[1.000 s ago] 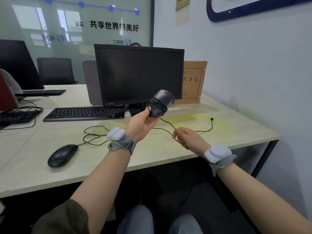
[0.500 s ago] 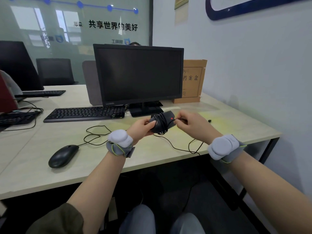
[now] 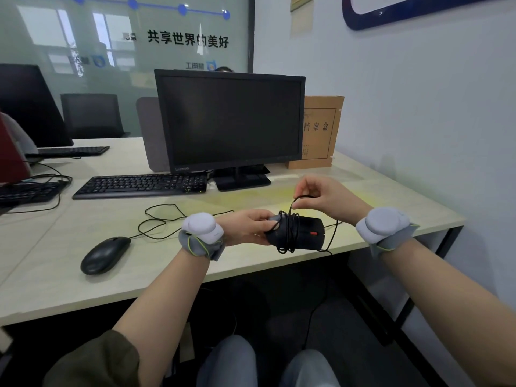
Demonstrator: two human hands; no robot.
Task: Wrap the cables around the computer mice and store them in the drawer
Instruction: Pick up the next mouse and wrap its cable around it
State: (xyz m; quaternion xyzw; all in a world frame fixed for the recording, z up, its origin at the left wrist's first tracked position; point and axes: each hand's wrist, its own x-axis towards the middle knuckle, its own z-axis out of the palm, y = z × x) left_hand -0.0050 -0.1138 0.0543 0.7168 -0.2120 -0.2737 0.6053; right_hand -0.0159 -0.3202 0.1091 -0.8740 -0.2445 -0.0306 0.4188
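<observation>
My left hand grips the back end of a black mouse with a red wheel, held level just above the desk's front edge. Several turns of its thin black cable ring the mouse body. My right hand pinches a stretch of that cable above the mouse; the rest loops down past the desk edge. A second black mouse lies on the desk to the left, its cable in loose loops behind it. No drawer is in view.
A dark monitor on its stand and a black keyboard sit behind my hands. A brown file box leans at the wall. More keyboards and cables lie at far left. The wooden desk ends on the right near the wall.
The mouse came down from in front of the monitor to the desk's front edge. My right hand rose from the desk edge and carried the cable over the mouse, adding turns.
</observation>
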